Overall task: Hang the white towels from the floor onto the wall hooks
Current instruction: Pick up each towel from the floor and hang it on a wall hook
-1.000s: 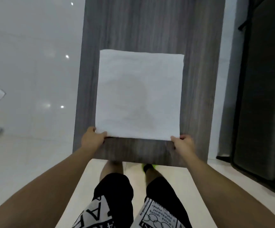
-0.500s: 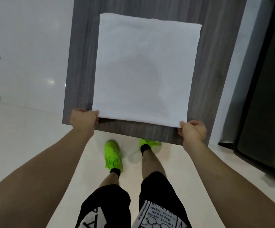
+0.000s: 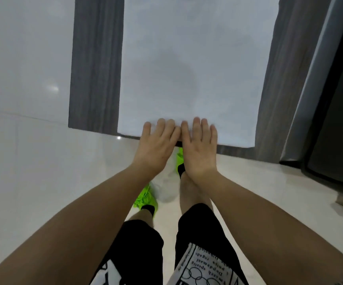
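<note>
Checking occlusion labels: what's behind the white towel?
Grey wood-grain panel shows either side of the flat white towel and below its hem. Covered panel and any hooks can't be seen.

Head camera looks steeply down, close to the towel (image 3: 197, 68).

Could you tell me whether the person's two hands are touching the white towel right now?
Touching. The head view shows the left hand and right hand side by side, straight fingers laid flat on the white towel at its bottom edge.

Bare arms, black printed shorts (image 3: 203, 243), neon-green shoes (image 3: 146, 199)
</note>
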